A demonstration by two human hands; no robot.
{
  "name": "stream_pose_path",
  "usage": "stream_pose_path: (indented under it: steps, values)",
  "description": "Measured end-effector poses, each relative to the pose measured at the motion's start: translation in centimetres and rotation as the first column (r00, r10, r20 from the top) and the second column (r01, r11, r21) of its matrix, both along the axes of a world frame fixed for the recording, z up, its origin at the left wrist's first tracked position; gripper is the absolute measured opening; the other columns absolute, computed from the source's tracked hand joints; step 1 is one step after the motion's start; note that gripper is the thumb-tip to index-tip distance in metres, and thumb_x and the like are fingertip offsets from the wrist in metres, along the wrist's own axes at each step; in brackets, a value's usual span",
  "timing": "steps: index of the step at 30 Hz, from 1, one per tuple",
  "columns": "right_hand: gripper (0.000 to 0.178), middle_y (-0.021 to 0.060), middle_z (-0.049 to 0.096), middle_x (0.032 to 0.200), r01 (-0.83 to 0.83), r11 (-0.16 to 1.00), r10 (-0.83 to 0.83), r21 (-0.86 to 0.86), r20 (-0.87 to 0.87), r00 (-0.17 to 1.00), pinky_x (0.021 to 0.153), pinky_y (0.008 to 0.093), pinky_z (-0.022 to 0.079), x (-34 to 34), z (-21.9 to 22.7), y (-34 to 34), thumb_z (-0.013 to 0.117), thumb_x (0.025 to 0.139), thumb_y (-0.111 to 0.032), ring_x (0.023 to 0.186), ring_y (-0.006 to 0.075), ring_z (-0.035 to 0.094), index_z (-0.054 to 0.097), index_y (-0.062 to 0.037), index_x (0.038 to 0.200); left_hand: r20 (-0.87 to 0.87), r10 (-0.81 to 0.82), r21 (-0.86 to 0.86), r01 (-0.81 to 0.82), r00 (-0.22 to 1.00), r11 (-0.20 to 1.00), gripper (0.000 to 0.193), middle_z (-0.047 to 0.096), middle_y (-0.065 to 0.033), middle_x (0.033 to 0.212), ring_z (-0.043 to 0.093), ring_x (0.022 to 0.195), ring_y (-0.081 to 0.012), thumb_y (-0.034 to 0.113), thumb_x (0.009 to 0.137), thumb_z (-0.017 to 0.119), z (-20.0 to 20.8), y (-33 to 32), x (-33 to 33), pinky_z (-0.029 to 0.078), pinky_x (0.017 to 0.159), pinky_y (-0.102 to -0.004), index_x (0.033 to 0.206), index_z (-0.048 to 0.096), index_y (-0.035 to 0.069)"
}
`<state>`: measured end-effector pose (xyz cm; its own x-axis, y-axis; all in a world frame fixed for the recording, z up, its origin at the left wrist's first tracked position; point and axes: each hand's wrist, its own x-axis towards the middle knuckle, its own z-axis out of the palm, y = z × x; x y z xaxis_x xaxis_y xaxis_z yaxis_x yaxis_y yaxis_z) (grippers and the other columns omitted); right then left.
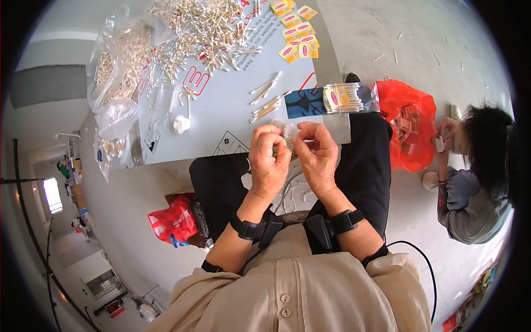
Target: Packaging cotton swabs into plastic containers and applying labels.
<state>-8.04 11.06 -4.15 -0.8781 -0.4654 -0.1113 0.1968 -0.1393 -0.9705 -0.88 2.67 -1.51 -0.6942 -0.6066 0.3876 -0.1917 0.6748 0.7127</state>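
Thumb and fingertips of the left hand and of the right hand are closed on a crinkled clear packet in the head view, one hand at each side of it. The packet is at the table's near edge, over the person's lap; what is inside it is too blurred to tell. Both wrists wear black straps.

Just beyond the hands, small groups of loose cotton swabs lie on the grey table, which bears red and black print. To their right, a dark blue strip lies flat, and next to it a row of swabs with a yellow label reaches past the table's right edge. At the far side are a heap of swabs, a clear bag full of more swabs, and a cluster of yellow cards. A white lump sits nearer, left of the hands.

Right of the table, an open red bag holds pinkish packs. Beside it, a co-worker holds a small white item.
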Motion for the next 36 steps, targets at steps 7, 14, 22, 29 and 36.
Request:
stream_pose_path:
  steps: [7, 14, 22, 29, 36]
  values:
    - [0.013, 0.0088, 0.064, 0.099, 0.006, 0.997, 0.009, 0.073, -0.205, 0.979, 0.063, 0.0245, 0.048, 0.0, 0.3, 0.1, 0.068, 0.080, 0.004, 0.077, 0.0146, 0.060, 0.066, -0.0034, 0.091, 0.023, -0.016, -0.021, 0.016, 1.000, 1.000, 0.018, 0.058, -0.0136, 0.093, 0.059, 0.080, -0.0310, -0.010, 0.074, 0.061, -0.3, 0.1, -0.3, 0.050, 0.071, -0.0368, 0.084, 0.051, 0.001]
    - [0.011, 0.0064, 0.064, 0.092, -0.018, 0.998, 0.021, 0.063, -0.059, 0.998, 0.068, 0.0237, 0.048, -0.1, -1.3, 0.3, 0.065, 0.083, 0.004, 0.075, 0.0120, 0.058, 0.067, -0.0018, 0.092, 0.006, 0.100, 0.169, -0.099, 0.995, 0.981, 0.014, 0.056, -0.0135, 0.102, 0.058, 0.088, -0.0270, -0.002, 0.082, 0.061, -0.8, -0.1, -0.1, 0.050, 0.072, -0.0348, 0.093, 0.053, 0.002]
    - [0.008, -0.0029, 0.062, 0.082, -0.030, 0.999, 0.032, -0.015, 0.110, 0.993, 0.066, 0.0197, 0.045, 0.1, -2.2, 0.0, 0.064, 0.089, 0.000, 0.072, 0.0043, 0.052, 0.068, 0.0000, 0.096, 0.183, 0.226, 0.365, -0.280, 0.957, 0.888, 0.026, 0.060, -0.0131, 0.097, 0.060, 0.085, -0.0225, 0.008, 0.086, 0.066, -3.3, -2.4, 1.1, 0.051, 0.076, -0.0336, 0.107, 0.056, -0.003]
    - [0.008, -0.0023, 0.062, 0.079, -0.044, 0.998, 0.039, 0.042, 0.120, 0.992, 0.058, 0.0189, 0.043, -0.2, -2.0, -0.1, 0.066, 0.089, -0.003, 0.065, 0.0034, 0.050, 0.068, 0.0011, 0.095, 0.161, 0.215, 0.497, -0.268, 0.963, 0.825, 0.038, 0.063, -0.0091, 0.086, 0.059, 0.075, -0.0150, 0.010, 0.080, 0.075, -2.7, -2.6, 0.7, 0.051, 0.070, -0.0295, 0.109, 0.057, -0.005]
    - [0.006, -0.0023, 0.061, 0.076, -0.079, 0.994, 0.076, 0.080, 0.041, 0.996, 0.058, 0.0185, 0.042, -0.4, -1.9, 0.0, 0.066, 0.089, -0.002, 0.064, 0.0036, 0.049, 0.067, 0.0015, 0.093, 0.170, 0.231, 0.574, -0.287, 0.958, 0.767, 0.043, 0.062, -0.0084, 0.090, 0.059, 0.077, -0.0132, 0.006, 0.076, 0.078, -2.9, -2.9, 0.4, 0.052, 0.070, -0.0279, 0.111, 0.056, -0.005]
